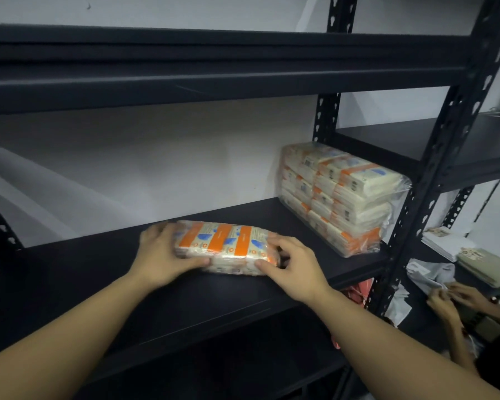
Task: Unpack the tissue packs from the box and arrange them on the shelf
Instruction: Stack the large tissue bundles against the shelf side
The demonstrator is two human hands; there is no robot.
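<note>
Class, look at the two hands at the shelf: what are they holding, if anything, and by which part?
Both hold one tissue pack lying on the shelf: the left hand grips its left end, the right hand its right end.

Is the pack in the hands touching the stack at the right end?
Apart. The head view shows bare dark shelf between the held pack and the stack.
</note>
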